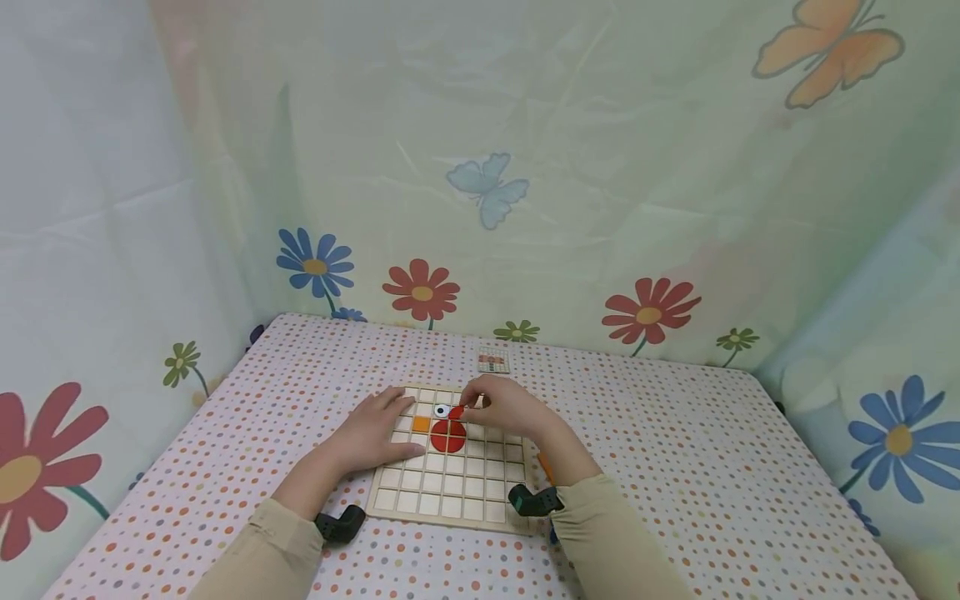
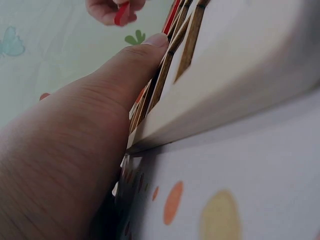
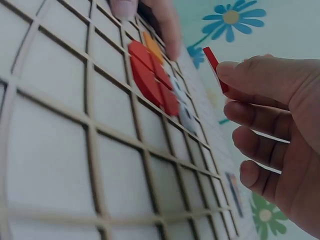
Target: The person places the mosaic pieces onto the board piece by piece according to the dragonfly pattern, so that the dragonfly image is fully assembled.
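A wooden grid board lies on the table. Four red quarter-pieces form a red disc in its cells, with an orange square tile to the left and a black-and-white eye tile above. My left hand rests on the board's left edge, fingers spread and thumb extended along the grid. Between thumb and forefinger, my right hand pinches a thin red tile, held just above the board beside the eye tile. That tile shows edge-on in the right wrist view.
Behind the board lies a small printed card with a gridded picture. An orange piece and a blue piece show beside the right forearm, partly hidden. Black wrist cameras sit near the board's front corners. A dotted cloth covers the table.
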`<control>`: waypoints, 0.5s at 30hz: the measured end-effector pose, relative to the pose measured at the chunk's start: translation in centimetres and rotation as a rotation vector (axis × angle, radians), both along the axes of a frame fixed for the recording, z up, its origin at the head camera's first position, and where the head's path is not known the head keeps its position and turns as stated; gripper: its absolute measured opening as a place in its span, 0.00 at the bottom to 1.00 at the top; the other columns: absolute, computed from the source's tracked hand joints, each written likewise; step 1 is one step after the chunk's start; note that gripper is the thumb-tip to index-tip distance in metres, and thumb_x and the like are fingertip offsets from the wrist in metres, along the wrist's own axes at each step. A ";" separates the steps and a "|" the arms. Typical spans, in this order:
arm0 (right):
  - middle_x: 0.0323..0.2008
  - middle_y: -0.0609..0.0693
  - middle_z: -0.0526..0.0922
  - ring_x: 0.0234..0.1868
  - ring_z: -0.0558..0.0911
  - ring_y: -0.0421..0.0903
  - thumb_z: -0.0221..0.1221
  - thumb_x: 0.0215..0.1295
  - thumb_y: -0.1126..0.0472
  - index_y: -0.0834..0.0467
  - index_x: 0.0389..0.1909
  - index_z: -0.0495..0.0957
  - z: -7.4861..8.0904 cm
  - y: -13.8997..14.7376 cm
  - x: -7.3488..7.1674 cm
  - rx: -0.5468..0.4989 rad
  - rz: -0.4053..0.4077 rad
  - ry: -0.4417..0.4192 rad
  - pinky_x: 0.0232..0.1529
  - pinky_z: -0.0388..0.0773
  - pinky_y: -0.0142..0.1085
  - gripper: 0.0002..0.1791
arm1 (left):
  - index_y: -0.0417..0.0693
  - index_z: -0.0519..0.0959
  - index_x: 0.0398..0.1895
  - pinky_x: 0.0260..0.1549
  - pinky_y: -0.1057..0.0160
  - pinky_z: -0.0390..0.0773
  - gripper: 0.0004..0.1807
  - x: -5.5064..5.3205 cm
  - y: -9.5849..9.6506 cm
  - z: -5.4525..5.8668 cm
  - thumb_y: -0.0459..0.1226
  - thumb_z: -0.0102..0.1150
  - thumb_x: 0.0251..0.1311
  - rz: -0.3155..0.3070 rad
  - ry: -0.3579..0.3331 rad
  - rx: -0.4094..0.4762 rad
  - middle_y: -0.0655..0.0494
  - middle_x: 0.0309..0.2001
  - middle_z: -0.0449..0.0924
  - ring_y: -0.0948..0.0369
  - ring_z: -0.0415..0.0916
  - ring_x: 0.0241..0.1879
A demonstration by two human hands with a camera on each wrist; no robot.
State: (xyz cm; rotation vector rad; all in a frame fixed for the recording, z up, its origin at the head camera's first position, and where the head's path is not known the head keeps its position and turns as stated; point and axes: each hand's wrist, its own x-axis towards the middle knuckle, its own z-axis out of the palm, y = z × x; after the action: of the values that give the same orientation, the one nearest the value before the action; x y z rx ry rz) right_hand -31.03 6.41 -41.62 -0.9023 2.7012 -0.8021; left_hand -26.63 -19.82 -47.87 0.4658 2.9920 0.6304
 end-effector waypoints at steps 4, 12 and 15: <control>0.40 0.44 0.81 0.37 0.76 0.41 0.66 0.64 0.54 0.49 0.40 0.82 -0.7 -1.8 -0.1 0.008 0.014 0.003 0.38 0.76 0.36 0.07 | 0.54 0.61 0.76 0.74 0.39 0.53 0.52 0.0 0.0 0.2 0.71 0.58 0.52 -0.006 0.000 -0.010 0.50 0.78 0.52 0.44 0.48 0.77; 0.43 0.45 0.81 0.37 0.77 0.39 0.65 0.65 0.52 0.49 0.41 0.83 -1.6 -4.9 0.4 0.020 0.009 0.006 0.38 0.78 0.33 0.07 | 0.50 0.62 0.75 0.74 0.40 0.53 0.51 0.3 0.0 0.5 0.69 0.59 0.54 -0.039 0.025 -0.003 0.48 0.77 0.54 0.45 0.50 0.77; 0.45 0.45 0.81 0.40 0.77 0.40 0.65 0.65 0.52 0.49 0.41 0.83 -1.7 -5.9 0.5 0.034 0.000 0.020 0.41 0.78 0.33 0.08 | 0.49 0.63 0.74 0.74 0.40 0.53 0.51 0.3 -0.1 0.5 0.68 0.59 0.54 -0.042 0.034 -0.003 0.47 0.77 0.55 0.45 0.51 0.76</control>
State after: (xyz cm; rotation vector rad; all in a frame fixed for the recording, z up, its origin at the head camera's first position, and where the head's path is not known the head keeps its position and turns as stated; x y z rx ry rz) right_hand -30.50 0.54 -43.29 -0.9082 2.7231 -0.7486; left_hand -26.30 -19.94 -47.36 0.5434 3.0057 0.6206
